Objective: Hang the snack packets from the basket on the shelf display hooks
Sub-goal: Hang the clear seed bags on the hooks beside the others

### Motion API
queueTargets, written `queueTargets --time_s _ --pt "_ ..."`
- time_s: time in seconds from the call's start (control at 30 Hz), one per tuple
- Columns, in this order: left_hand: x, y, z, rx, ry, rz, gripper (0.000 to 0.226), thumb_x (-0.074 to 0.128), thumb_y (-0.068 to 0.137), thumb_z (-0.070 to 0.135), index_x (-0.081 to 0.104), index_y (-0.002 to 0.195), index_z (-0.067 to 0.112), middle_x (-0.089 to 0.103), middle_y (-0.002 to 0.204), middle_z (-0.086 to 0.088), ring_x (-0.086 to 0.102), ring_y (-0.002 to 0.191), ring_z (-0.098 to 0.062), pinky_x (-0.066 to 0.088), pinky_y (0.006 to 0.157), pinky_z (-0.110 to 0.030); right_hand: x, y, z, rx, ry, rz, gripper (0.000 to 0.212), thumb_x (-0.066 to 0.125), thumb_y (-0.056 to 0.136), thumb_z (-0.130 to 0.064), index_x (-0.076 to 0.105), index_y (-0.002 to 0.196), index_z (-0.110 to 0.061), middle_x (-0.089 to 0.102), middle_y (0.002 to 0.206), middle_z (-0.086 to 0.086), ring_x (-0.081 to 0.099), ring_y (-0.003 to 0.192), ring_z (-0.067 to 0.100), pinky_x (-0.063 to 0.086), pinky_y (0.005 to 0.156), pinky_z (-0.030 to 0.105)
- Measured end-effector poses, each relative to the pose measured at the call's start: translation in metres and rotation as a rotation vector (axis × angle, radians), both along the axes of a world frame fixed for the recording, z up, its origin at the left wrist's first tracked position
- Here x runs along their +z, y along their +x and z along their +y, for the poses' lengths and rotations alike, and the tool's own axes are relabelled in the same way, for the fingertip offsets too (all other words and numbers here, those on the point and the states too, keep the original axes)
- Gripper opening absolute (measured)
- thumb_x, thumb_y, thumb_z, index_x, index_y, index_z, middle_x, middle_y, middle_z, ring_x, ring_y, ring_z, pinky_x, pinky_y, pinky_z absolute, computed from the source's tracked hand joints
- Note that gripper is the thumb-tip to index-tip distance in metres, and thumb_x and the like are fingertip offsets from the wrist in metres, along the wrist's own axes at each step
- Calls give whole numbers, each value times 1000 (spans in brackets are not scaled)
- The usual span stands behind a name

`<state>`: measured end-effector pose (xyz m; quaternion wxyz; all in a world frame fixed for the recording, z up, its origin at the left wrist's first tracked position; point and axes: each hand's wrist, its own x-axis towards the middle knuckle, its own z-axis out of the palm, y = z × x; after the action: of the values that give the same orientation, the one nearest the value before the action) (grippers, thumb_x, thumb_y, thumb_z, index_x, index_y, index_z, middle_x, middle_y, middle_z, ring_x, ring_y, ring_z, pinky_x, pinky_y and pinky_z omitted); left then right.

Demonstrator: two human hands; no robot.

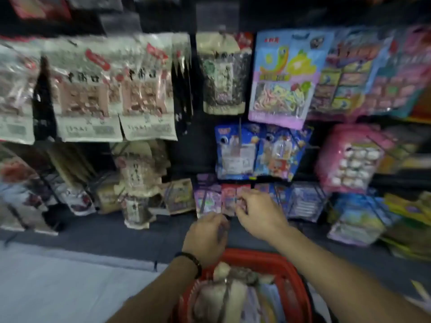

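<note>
A red basket (pixel 283 273) with several pale snack packets (pixel 229 297) sits low in the middle, under my arms. Both hands are raised to the lowest row of the display. My right hand (pixel 258 212) pinches a small red and pink packet (pixel 229 198) hanging among purple ones. My left hand (pixel 206 231), with a dark wristband, is curled just below and left of it, at the bottom of a purple packet (pixel 206 198); blur hides whether it holds anything.
Hooks above carry white and brown packets (pixel 88 89), a dark packet (pixel 224 73), a blue candy bag (pixel 285 75) and blue bags (pixel 261 152). A pink bag (pixel 352 159) hangs right. Pale floor (pixel 58 287) lies left of the basket.
</note>
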<state>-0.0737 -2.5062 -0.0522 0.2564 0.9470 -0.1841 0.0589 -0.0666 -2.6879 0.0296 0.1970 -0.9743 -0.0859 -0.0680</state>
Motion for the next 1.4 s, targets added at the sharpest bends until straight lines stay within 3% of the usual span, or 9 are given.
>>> queueTargets --time_s 0.2,0.37,0.57,0.7,0.8,0.93,1.13,1.3,1.4 --pt "-124 -45 -33 -14 145 355 24 62 91 29 68 113 25 67 121 -1 61 119 -27 51 97 -38 -147 -59 -52 -83 50 299 37 61 98 -43 68 128 -23 70 126 6 68 115 31 57 95 40" --pt "-202 -54 -49 50 385 635 49 55 82 61 61 123 35 65 134 3 60 128 -24 47 109 -37 -244 -92 -82 -190 106 528 32 58 97 -42 67 123 -23 76 112 11 72 104 36 57 81 40" --pt "-233 -65 -76 241 474 822 82 60 91 58 37 158 18 42 159 -16 37 150 -36 32 121 -43 -313 -118 -88 -207 228 740 38 57 98 -49 64 123 -21 74 108 10 71 104 34 55 81 37" --pt "-282 -63 -83 374 423 912 100 49 74 83 52 150 20 53 156 -11 50 144 -31 42 116 -42 -332 -125 -77 -202 270 798 59 40 98 -69 67 115 -19 74 110 8 70 105 31 52 81 35" --pt "-344 -55 -76 263 516 961 83 41 75 68 64 135 16 62 146 -13 61 133 -34 50 109 -46 -338 -126 -67 -159 293 838 56 39 103 -59 63 133 -20 69 132 11 64 123 31 52 100 37" --pt "-281 -59 -81 215 562 928 45 49 98 39 67 129 13 68 133 -15 66 122 -38 54 98 -45 -344 -123 -67 -117 241 899 57 51 97 -38 53 150 -19 55 155 12 53 141 32 46 114 39" --pt "-244 -53 -67 256 369 834 58 27 96 47 64 133 21 71 132 -15 61 128 -33 36 122 -47 -333 -119 -58 -139 287 878 63 68 90 -43 54 148 -23 68 137 2 64 127 24 52 100 29" --pt "-190 -53 -79 246 58 723 40 28 87 47 56 86 19 74 100 -15 68 97 -35 54 93 -46 -327 -128 -39 -133 576 829 116 86 54 -67 37 156 -43 60 143 -15 57 130 11 51 110 36" --pt "-153 -57 -90 248 -151 650 32 38 94 40 47 71 18 66 83 -8 61 84 -33 52 80 -44 -302 -134 -28 -140 739 718 99 91 68 -52 41 153 -45 69 128 -21 63 118 -1 51 97 16"
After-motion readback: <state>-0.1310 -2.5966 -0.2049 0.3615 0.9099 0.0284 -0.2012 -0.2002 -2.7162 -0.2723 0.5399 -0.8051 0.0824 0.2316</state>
